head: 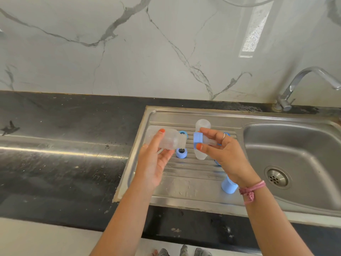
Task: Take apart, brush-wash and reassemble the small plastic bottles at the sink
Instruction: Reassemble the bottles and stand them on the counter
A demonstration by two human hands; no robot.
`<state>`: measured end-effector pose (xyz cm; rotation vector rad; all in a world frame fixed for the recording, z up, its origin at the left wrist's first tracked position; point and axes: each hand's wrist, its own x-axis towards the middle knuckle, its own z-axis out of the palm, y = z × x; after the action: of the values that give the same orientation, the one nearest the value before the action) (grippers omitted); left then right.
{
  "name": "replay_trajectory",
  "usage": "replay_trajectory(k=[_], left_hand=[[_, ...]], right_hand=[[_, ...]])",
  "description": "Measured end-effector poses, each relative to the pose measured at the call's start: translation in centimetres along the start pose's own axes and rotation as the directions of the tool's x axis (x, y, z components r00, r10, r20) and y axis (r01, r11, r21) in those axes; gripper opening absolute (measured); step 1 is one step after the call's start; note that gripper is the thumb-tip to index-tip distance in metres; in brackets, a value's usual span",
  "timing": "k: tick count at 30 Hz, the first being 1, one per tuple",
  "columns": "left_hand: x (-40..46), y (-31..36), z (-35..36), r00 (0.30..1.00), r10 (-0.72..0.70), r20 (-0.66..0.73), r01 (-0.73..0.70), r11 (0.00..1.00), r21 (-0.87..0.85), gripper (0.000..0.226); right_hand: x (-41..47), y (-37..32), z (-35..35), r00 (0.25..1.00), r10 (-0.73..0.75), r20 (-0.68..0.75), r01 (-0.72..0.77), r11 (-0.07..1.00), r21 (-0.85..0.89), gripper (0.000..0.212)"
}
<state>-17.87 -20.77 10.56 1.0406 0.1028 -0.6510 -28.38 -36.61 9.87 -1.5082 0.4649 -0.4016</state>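
My left hand (154,161) grips a clear plastic bottle (169,139) held sideways above the drainboard, its threaded neck pointing right. My right hand (224,154) pinches a blue screw ring with a clear teat (200,140) between thumb and fingers, a short gap from the bottle's neck. Behind the hands, a clear cap (203,124) stands on the drainboard, and another clear part (200,156) sits below the ring. Two blue rings (180,153) (183,133) lie on the ribs. A blue cap (228,185) lies partly under my right wrist.
The steel sink unit (193,182) has its ribbed drainboard on the left and its basin (295,148) with a drain (276,177) on the right. A chrome tap (304,80) stands at the back right. Black stone counter (64,145) stretches left, marble wall behind.
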Motion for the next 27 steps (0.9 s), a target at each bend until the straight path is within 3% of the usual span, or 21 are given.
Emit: replay_trajectory(k=[4,9,12,16,18,22,24,27], left_hand=[[-0.6,-0.1,0.6,1.0,-0.009,0.022,0.009,1.0,-0.01,0.017],[-0.7,0.3,0.6,1.0,0.012,0.012,-0.012,0.999,-0.042,0.057],[-0.7,0.8,0.2,0.998,0.017,0.068,-0.014,0.999,-0.035,0.055],[-1.0,1.2,-0.3,0.995,-0.011,0.101,0.016,0.999,-0.047,0.064],[-1.0,1.3,-0.7,0.996,-0.03,0.086,0.037,0.997,-0.072,0.058],[-1.3,0.9,-0.8,0.992,-0.068,0.104,0.078,0.993,-0.093,0.041],[-1.4,0.7,-0.6,0.99,-0.079,0.116,0.091,0.991,-0.101,0.034],[-1.6,0.7,-0.5,0.983,-0.082,0.162,0.097,0.991,-0.091,0.027]], right_hand=[[0.1,0.4,1.1,0.999,-0.004,0.036,0.003,0.999,0.043,0.044],[0.4,0.2,2.2,0.999,-0.026,0.038,0.026,0.999,0.019,0.042],[0.7,-0.4,2.5,0.998,0.034,0.059,-0.038,0.997,0.063,0.045],[0.8,-1.8,3.9,0.992,0.12,-0.045,-0.12,0.993,0.006,0.046],[1.1,-2.3,3.8,0.989,0.144,-0.027,-0.146,0.986,-0.084,0.046],[1.1,-2.6,2.5,0.962,0.157,0.222,-0.147,0.987,-0.058,0.056],[1.1,-2.0,2.4,0.976,0.093,0.196,-0.097,0.995,0.012,0.064],[1.2,-1.5,2.9,0.989,-0.014,0.145,-0.003,0.993,0.118,0.041]])
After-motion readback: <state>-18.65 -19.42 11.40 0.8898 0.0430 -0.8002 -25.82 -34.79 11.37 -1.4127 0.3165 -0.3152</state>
